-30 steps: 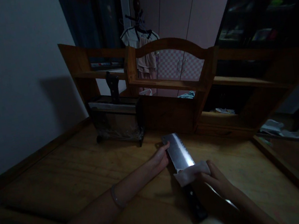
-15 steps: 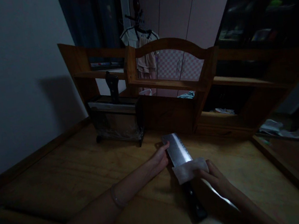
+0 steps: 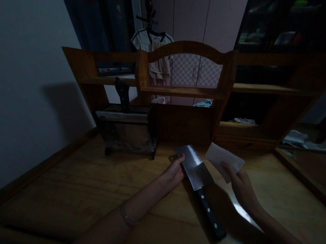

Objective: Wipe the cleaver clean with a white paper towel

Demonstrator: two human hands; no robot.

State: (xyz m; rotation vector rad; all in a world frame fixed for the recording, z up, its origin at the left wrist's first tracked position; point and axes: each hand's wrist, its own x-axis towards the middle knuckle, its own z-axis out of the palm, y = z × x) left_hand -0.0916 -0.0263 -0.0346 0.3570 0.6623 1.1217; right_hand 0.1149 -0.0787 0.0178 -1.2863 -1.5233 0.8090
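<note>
A cleaver (image 3: 195,168) with a broad steel blade and a black handle lies flat on the wooden desk (image 3: 78,189), blade pointing away from me. My left hand (image 3: 174,170) rests against the blade's left edge, fingers curled onto it and pressing it down. To the right of the blade, my right hand (image 3: 239,184) is raised a little above the desk. It pinches a white folded tissue (image 3: 223,160), which is clear of the blade.
A knife block (image 3: 126,127) with one black handle sticking up stands at the back left. Behind it runs a wooden shelf unit (image 3: 189,90) with cubbies. A white wall is at left. Small papers (image 3: 299,138) lie at the right edge.
My right hand has lifted the tissue off the blade near the handle and carried it up and to the right. The cleaver and my left hand have stayed put.
</note>
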